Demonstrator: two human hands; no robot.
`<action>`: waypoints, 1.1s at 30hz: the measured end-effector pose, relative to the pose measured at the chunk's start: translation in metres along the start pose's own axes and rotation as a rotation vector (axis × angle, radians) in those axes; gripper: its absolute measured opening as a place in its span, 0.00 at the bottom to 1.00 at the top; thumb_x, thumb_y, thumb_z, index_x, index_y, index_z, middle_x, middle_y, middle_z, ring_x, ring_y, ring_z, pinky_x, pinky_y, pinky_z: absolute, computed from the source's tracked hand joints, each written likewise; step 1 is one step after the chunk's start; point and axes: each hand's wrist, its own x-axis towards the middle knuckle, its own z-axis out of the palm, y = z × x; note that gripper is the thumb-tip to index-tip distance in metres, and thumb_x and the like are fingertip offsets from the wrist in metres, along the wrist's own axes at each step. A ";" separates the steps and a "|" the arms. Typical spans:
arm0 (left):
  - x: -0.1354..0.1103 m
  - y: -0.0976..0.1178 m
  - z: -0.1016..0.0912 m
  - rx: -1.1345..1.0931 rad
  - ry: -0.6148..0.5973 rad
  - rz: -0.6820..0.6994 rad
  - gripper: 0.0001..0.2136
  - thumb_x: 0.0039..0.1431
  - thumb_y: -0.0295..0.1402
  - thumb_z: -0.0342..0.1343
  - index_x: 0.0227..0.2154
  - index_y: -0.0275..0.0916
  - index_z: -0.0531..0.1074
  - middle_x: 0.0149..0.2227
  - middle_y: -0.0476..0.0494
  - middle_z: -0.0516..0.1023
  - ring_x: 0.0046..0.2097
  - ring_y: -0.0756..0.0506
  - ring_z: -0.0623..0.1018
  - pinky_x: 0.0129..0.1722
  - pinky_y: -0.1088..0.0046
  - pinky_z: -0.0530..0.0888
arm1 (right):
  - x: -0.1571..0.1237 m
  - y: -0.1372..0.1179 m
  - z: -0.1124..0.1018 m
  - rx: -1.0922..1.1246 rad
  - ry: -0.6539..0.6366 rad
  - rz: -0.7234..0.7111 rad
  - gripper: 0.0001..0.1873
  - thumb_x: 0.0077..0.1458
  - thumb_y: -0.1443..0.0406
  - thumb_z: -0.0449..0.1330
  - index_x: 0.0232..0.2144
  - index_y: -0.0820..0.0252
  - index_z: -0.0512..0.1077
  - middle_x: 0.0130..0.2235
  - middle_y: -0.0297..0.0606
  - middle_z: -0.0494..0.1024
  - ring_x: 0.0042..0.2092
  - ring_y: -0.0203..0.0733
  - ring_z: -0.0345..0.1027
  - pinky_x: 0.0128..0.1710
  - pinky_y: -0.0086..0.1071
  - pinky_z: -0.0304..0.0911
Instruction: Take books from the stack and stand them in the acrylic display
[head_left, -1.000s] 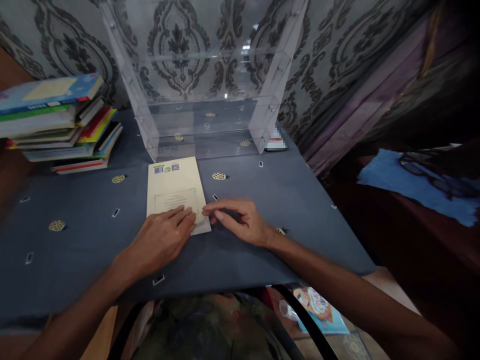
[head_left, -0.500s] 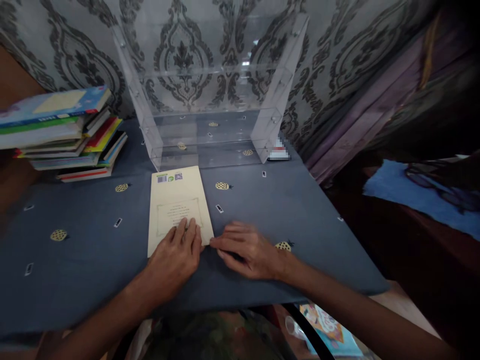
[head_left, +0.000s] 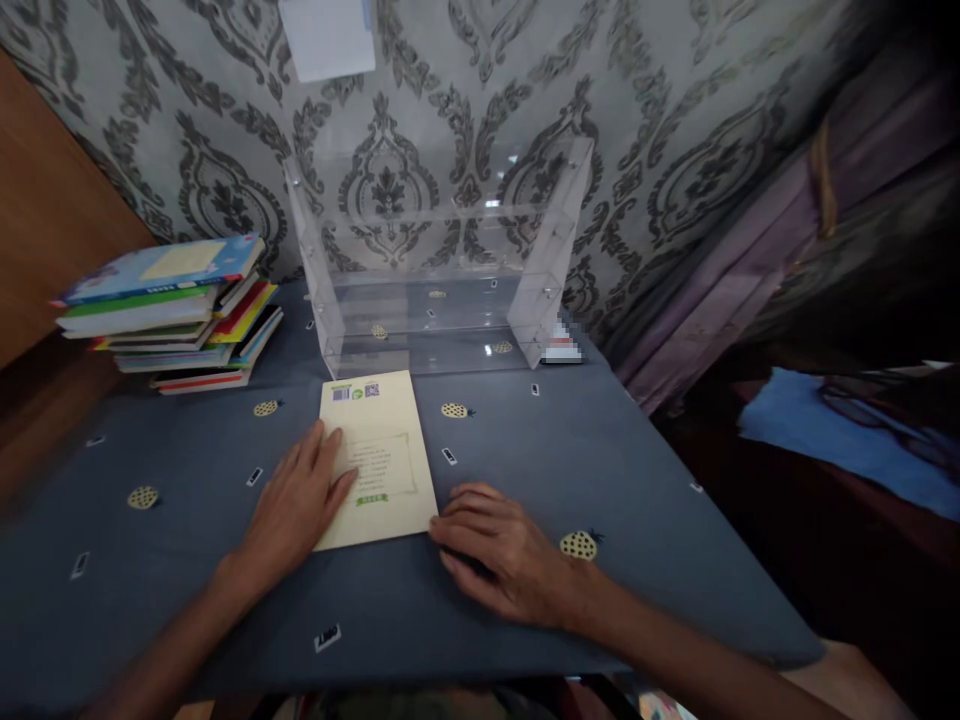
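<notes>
A cream-coloured book (head_left: pixel 386 408), with green print, a barcode and a QR code on its upturned cover, lies flat on the cloth-covered table. My left hand (head_left: pixel 294 500) rests over its left edge, palm down and open, fingers stretched towards the far end. At the book's near right corner is my right hand (head_left: pixel 504 555), its index fingertip touching or almost touching that corner. Its fingers bend loosely and the thumb stands apart below them, with nothing visible gripped.
A clear acrylic rack (head_left: pixel 551 265) stands behind the book against the patterned wall. To the left rises an uneven stack of books (head_left: pixel 180 300). A purple curtain (head_left: pixel 690 310) hangs at the right, near a blue cloth (head_left: pixel 847 440). The table's right edge slants towards me.
My left hand has slid from the book's lower middle to its left edge, uncovering green print. My right hand stays by the same corner. The view has shifted, with more wall showing.
</notes>
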 end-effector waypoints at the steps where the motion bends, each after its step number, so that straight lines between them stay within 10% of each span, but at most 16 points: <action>1: 0.000 -0.003 0.003 -0.021 -0.010 -0.007 0.25 0.70 0.45 0.40 0.60 0.33 0.64 0.64 0.27 0.66 0.60 0.32 0.72 0.55 0.49 0.74 | 0.000 -0.001 0.000 0.008 0.007 -0.002 0.09 0.63 0.70 0.55 0.44 0.61 0.73 0.36 0.40 0.81 0.40 0.40 0.73 0.49 0.40 0.68; 18: -0.007 0.015 0.006 -0.070 0.011 0.061 0.23 0.70 0.42 0.41 0.61 0.34 0.63 0.65 0.26 0.65 0.62 0.33 0.71 0.54 0.54 0.76 | 0.005 0.011 0.000 0.032 -0.018 0.072 0.10 0.63 0.66 0.56 0.44 0.60 0.75 0.48 0.44 0.80 0.53 0.44 0.70 0.58 0.47 0.62; 33: 0.006 0.047 0.003 -0.040 0.031 0.233 0.21 0.70 0.41 0.43 0.56 0.34 0.68 0.57 0.27 0.73 0.58 0.32 0.74 0.55 0.48 0.72 | 0.037 0.092 -0.010 -0.316 -0.140 0.470 0.25 0.68 0.61 0.51 0.63 0.66 0.63 0.67 0.53 0.62 0.69 0.54 0.52 0.68 0.55 0.49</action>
